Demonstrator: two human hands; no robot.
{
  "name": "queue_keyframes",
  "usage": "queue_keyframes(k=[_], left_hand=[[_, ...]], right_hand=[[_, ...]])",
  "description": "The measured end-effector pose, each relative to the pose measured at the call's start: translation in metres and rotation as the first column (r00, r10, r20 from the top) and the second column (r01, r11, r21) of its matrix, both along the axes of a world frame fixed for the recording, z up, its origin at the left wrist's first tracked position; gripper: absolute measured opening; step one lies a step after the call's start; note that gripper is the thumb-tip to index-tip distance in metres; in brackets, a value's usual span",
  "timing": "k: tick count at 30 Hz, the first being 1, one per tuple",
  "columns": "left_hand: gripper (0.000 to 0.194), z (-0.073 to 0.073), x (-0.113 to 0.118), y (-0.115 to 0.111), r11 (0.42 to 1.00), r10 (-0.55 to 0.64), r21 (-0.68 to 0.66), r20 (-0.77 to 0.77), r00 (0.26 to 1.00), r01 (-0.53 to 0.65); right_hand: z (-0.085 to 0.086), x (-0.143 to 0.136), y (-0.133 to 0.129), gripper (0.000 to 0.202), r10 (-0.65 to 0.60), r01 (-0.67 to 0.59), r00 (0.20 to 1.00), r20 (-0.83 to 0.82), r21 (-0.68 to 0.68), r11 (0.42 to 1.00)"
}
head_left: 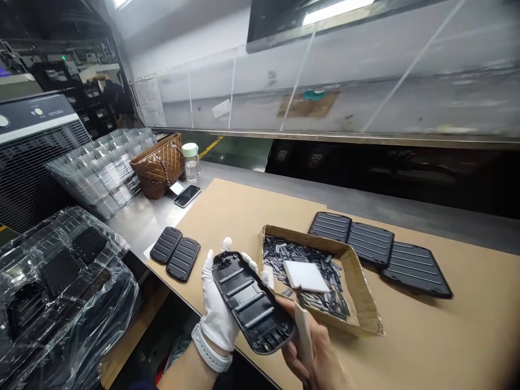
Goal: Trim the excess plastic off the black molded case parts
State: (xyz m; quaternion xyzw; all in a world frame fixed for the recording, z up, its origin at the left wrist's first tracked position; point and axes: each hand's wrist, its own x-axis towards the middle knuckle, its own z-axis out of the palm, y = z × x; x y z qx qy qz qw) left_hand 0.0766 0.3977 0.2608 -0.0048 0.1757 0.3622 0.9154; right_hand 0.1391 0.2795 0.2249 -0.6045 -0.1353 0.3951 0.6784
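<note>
A black plastic housing (252, 300), its ribbed inside facing up, lies tilted in my left hand (219, 303), which wears a white glove and wraps round its edges. My bare right hand (314, 346) is closed round a pale flat-handled tool (304, 336) at the lower right end of the housing. The tool's tip is hidden or too small to make out. Just beyond my hands stands a shallow cardboard box (363, 287) of small dark strips (335, 281), with a white block (306, 275) lying on them.
Black ribbed panels (370, 242) lie right of the box, and two more (182, 259) at the left. Behind are a phone (187, 196), brown bag (156, 168), bottle (190, 162) and stacked clear trays (109, 170). Plastic-wrapped trays (69, 292) stand left. A person (116, 97) is far back.
</note>
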Motion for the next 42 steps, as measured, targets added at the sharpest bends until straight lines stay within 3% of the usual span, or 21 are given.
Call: queue_keyframes(k=[3,5,8,11,14,20,25,34,36,40,42], left_hand=[[0.042,-0.001,-0.007,-0.002,0.991,-0.053,0.124,-0.015,0.999,0.054],[0.046,-0.004,-0.011,-0.007,0.973,-0.081,0.213,-0.043,0.996,0.089],[0.052,-0.009,-0.017,-0.017,0.940,-0.133,0.303,-0.090,0.987,0.154],[0.055,-0.011,-0.019,-0.025,0.911,-0.182,0.352,-0.120,0.976,0.213],[0.054,-0.010,-0.019,-0.030,0.901,-0.210,0.361,-0.126,0.970,0.242],[0.049,-0.005,-0.016,-0.036,0.893,-0.225,0.378,-0.102,0.969,0.246],[0.047,-0.007,-0.016,-0.038,0.861,-0.219,0.449,-0.094,0.971,0.238],[0.047,-0.006,-0.013,-0.041,0.879,-0.193,0.412,-0.151,0.969,0.240],[0.047,-0.006,-0.013,-0.041,0.885,-0.190,0.397,-0.170,0.967,0.244],[0.045,-0.007,-0.014,-0.041,0.868,-0.192,0.431,-0.171,0.966,0.249],[0.045,-0.009,-0.014,-0.041,0.852,-0.198,0.458,-0.166,0.966,0.253]], right_hand=[[0.000,0.002,-0.006,0.054,-0.075,0.089,0.960,0.271,-0.042,0.995],[0.003,-0.001,-0.010,0.049,-0.087,0.111,0.878,0.470,-0.023,0.994],[0.013,-0.011,-0.011,0.039,-0.021,0.038,0.732,0.681,-0.009,0.999],[0.022,-0.020,-0.008,0.034,-0.013,-0.004,0.609,0.793,0.019,1.000],[0.024,-0.024,-0.005,0.034,-0.077,0.056,0.524,0.848,0.055,0.997],[0.023,-0.024,-0.005,0.037,-0.092,0.078,0.426,0.900,0.065,0.995],[0.024,-0.024,-0.006,0.039,-0.077,0.071,0.393,0.916,0.053,0.996],[0.024,-0.020,-0.009,0.041,-0.017,-0.001,0.361,0.932,0.019,1.000],[0.022,-0.020,-0.010,0.040,-0.002,-0.016,0.408,0.913,0.010,1.000],[0.019,-0.020,-0.012,0.037,-0.048,0.034,0.628,0.777,0.034,0.999],[0.021,-0.021,-0.013,0.033,-0.052,0.042,0.667,0.743,0.032,0.999]])
